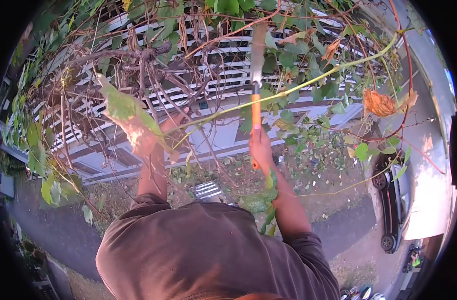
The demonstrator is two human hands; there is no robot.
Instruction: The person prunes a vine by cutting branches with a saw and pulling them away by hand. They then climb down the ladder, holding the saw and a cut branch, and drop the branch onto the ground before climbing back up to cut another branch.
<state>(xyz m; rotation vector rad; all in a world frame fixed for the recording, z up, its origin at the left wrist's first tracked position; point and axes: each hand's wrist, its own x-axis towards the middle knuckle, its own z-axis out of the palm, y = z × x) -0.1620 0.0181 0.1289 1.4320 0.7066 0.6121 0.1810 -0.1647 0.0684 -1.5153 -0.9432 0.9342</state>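
Note:
My right hand (260,146) is closed around the orange handle (256,112) of a pruning saw. Its pale blade (258,50) points up among the leaves, in front of the white slats. A long green vine stem (308,88) crosses the view in front of the saw. My left hand (177,119) reaches into tangled brown vines (148,65) at the left; leaves and stems cover much of it, so what its fingers do is unclear. A large half-dried leaf (126,107) hangs before my left forearm.
White slatted lattice (223,65) lies behind the vines. A dried brown leaf (379,103) and a reddish stem (410,75) hang at the right. Far below are a metal step (208,190), leaf-strewn ground (313,175) and a parked car (391,205).

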